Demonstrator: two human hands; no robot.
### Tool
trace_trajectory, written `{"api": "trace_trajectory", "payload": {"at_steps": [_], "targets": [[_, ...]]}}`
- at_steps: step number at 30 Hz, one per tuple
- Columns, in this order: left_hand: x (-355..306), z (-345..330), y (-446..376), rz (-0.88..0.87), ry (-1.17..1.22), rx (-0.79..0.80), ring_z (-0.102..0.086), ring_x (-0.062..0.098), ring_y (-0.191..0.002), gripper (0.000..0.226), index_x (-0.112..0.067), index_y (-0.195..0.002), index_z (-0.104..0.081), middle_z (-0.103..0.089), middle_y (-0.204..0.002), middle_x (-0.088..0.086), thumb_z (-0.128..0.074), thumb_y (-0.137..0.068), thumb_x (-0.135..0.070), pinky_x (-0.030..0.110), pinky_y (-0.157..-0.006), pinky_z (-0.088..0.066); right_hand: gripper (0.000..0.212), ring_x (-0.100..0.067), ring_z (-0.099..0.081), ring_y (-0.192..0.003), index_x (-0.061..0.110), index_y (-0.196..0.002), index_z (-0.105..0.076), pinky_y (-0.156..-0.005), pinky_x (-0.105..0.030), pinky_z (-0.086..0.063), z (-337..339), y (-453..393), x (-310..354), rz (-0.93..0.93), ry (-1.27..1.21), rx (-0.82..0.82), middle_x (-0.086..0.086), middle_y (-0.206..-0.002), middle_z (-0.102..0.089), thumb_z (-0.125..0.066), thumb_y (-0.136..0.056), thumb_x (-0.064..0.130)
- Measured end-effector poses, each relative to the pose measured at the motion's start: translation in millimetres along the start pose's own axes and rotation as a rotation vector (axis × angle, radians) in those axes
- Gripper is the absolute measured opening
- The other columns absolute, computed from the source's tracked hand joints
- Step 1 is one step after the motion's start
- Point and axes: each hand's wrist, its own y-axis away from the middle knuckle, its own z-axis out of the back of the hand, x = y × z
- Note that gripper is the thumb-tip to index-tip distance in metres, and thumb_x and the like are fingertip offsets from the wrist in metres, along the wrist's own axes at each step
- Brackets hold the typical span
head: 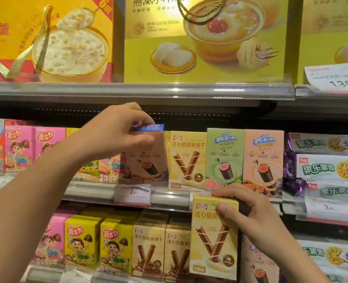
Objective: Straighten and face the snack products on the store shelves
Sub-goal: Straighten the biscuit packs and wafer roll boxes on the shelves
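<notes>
Head view: tan carton (148,158) was pinched at its blue top by left hand (116,133), glossy yellow carton (214,237) gripped by right hand (248,213).

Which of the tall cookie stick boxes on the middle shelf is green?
The green box, third in that row, between the yellow box and the peach box.

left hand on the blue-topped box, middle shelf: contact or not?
Touching. The head view shows the left hand with fingers curled over the blue top of the tan box and the thumb pressed on its front face, no gap.
</notes>
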Motion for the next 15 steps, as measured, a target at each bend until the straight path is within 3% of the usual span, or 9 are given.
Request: {"api": "trace_trajectory", "payload": {"at_steps": [3, 7, 11, 15], "targets": [[5, 21, 10, -0.008, 0.039, -0.082, -0.06, 0.007, -0.095, 0.025, -0.035, -0.11, -0.069, -0.06, -0.104, -0.013, -0.068, -0.088, -0.048, 0.03, -0.073, -0.048, 0.02, -0.003, -0.063, -0.112, 0.044, -0.103, -0.074, -0.088, -0.033, -0.054, -1, 0, 1, 0.001, 0.006, -0.007, 0.017, -0.115, -0.069, -0.071, -0.084, 0.039], [10, 42, 37, 0.042, 0.226, -0.148, -0.064, 0.003, -0.102, 0.031, -0.035, -0.104, -0.068, -0.064, -0.117, -0.017, -0.063, -0.086, -0.06, 0.032, -0.077, -0.055, 0.021, -0.004, -0.064, -0.109, 0.042, -0.103, -0.074, -0.084, -0.032, -0.054, -3, 0, 2, 0.008, 0.025, 0.001, 0.015, -0.113, -0.07, -0.07, -0.082, 0.042], [13, 31, 72, 0.086, 0.403, -0.03, -0.064, -0.001, -0.112, 0.031, -0.031, -0.102, -0.068, -0.061, -0.131, -0.025, -0.063, -0.085, -0.057, 0.033, -0.077, -0.056, 0.021, -0.001, -0.065, -0.107, 0.044, -0.101, -0.074, -0.08, -0.023, -0.056, -5, 1, 4, 0.013, 0.033, -0.017, 0.016, -0.113, -0.07, -0.071, -0.081, 0.039], [12, -19, 100, 0.057, 0.279, 0.054, -0.039, -0.017, -0.13, 0.035, -0.036, -0.096, -0.065, -0.047, -0.143, -0.033, -0.06, -0.079, -0.066, 0.02, -0.095, -0.039, 0.021, -0.002, -0.066, -0.106, 0.045, -0.1, -0.074, -0.08, -0.023, -0.057, -7, 0, 6, 0.002, 0.018, -0.015, 0.018, -0.113, -0.07, -0.071, -0.081, 0.037]]}}
